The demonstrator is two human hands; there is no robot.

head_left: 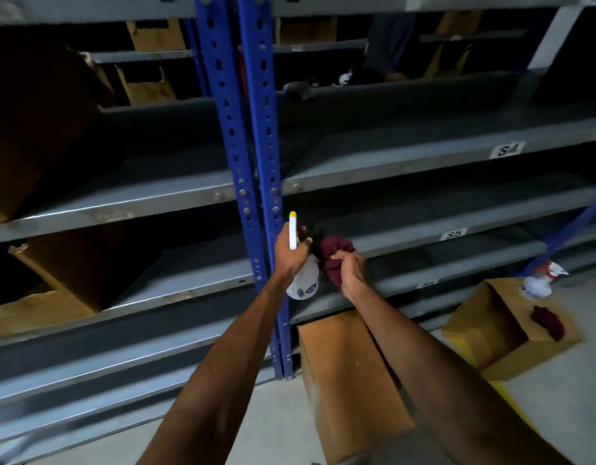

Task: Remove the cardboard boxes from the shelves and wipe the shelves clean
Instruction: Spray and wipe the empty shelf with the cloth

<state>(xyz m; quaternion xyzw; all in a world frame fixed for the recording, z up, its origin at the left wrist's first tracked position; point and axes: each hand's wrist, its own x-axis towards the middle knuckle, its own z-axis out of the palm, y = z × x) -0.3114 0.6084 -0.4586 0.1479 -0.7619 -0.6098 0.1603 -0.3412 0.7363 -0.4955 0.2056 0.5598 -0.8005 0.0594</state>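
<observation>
Right bay shelves point(424, 169) look bare; left bay still has cardboard boxes point(65, 263), two more boxes on the floor point(350, 374). You're at the wipe step, I'd say: left hand point(291, 253) grips the spray bottle point(301, 280), right hand point(352, 268) bunches the maroon rag point(335, 253) at the S5 shelf's front lip. Next: spray, sweep right, where it's open; blue upright point(256, 162) blocks leftward.

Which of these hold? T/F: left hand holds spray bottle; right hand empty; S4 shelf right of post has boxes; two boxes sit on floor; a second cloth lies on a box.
1. Left hand holds the spray bottle: true.
2. Right hand is empty: false, it grips a maroon cloth.
3. S4 shelf right of the post holds boxes: false, none there.
4. Two boxes on the floor: true.
5. Second cloth lies on a box: true.
</observation>
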